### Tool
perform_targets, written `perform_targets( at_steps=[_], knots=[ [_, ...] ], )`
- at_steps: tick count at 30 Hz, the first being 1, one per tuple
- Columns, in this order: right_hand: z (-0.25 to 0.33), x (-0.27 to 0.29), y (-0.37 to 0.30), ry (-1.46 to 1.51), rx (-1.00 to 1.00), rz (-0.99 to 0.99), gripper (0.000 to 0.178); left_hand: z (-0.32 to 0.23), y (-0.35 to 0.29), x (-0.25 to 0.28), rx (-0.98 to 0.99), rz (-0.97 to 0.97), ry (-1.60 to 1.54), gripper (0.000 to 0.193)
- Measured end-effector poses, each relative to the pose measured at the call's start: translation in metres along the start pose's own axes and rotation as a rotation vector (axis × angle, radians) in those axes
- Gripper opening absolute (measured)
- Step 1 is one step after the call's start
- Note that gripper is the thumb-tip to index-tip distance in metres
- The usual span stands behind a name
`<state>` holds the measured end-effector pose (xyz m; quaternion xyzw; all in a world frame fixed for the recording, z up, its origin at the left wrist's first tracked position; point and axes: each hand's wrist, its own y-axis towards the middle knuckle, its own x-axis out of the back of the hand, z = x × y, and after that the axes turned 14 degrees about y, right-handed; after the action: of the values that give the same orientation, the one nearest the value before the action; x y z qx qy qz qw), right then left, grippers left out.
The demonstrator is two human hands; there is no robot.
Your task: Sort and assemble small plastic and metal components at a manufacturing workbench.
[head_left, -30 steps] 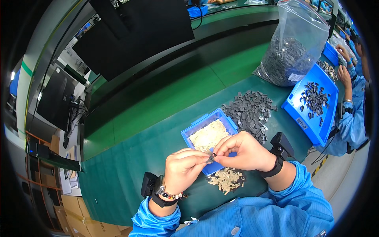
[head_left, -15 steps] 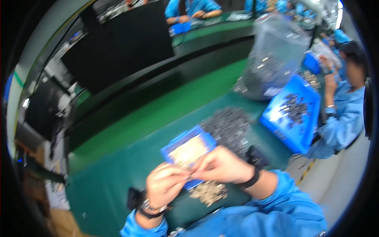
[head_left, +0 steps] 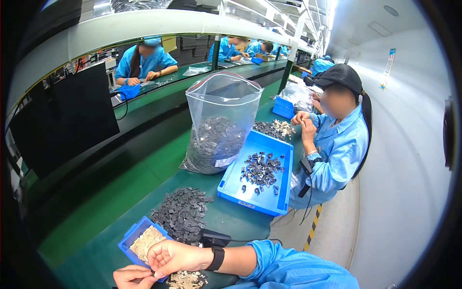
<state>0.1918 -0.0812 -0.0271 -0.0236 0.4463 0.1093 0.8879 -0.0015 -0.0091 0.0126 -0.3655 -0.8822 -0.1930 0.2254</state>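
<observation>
At the lower left, my left hand (head_left: 131, 276) and my right hand (head_left: 178, 256) meet fingertip to fingertip, both closed in a pinch. What sits between the fingertips looks small and dark, too covered to name. Just behind them is a small blue bin (head_left: 126, 243) holding thin tan pieces (head_left: 146, 241), its near side partly hidden by my hands. A loose heap of tan and dark pieces (head_left: 186, 281) lies under my right wrist. Beyond the bin spreads a pile of small black plastic parts (head_left: 183, 212).
A large blue tray (head_left: 233, 180) with black parts stands right of a clear zip bag (head_left: 214, 137) full of dark parts. A black device (head_left: 215, 237) with a cable lies by my right wrist. A co-worker (head_left: 332, 144) sits to the right; others work across the green bench.
The view has swung up and to the right, so my hands now sit at the lower left. They remain pinched together by the small bin.
</observation>
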Motion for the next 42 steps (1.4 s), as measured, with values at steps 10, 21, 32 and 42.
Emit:
perform_targets(
  at_steps=[10,21,32,42],
  knots=[
    [0.003,-0.007,-0.003,-0.618,0.419,0.209,0.014,0.025,-0.004,-0.002,0.253,0.188,-0.669,0.038],
    [0.002,-0.018,-0.005,-1.257,0.64,0.243,0.018,0.024,0.002,-0.006,0.275,0.162,-0.812,0.026],
    [-0.01,-0.027,-0.008,-1.264,0.736,0.239,0.021,0.014,-0.006,-0.015,0.337,0.185,-0.99,0.023],
    [0.009,-0.01,-0.028,-1.21,0.801,0.089,0.018,0.009,-0.009,-0.013,0.233,0.173,-0.473,0.034]
  ],
)
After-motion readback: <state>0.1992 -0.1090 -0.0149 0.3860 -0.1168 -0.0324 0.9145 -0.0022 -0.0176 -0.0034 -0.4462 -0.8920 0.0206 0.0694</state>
